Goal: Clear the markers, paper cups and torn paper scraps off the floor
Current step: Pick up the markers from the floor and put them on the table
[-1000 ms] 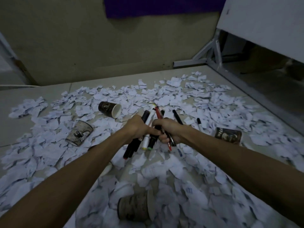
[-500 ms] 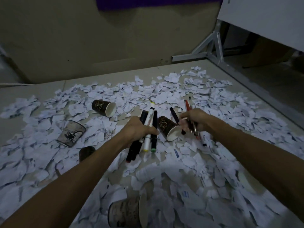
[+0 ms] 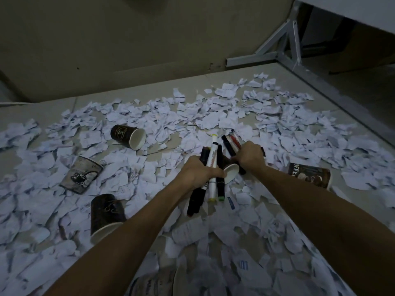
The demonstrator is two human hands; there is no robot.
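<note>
Half a second ago our hands were apart; now they have come together over the middle of the floor (image 3: 53,112). Our left hand (image 3: 195,173) grips a bundle of markers (image 3: 212,167), a white one among dark ones, their tips hanging toward us. Our right hand (image 3: 250,157) grips its own few, the red and black pens (image 3: 232,142), pointing far. Between the two hands lies a small cup (image 3: 230,170), its white mouth facing us, touching or just under our fingers. We judge the two bundles are about to be joined into one hand, or dropped into that cup.

None of the cups holds anything we can see. A dark cup (image 3: 128,135) lies on its side far left with an open, bare mouth. A flattened cup (image 3: 81,174) sits left, another dark cup (image 3: 105,214) near left, and a printed cup (image 3: 308,175) right. A crushed one lies at the near edge. Scraps (image 3: 213,116) cover the floor all round, not yet gathered.
</note>
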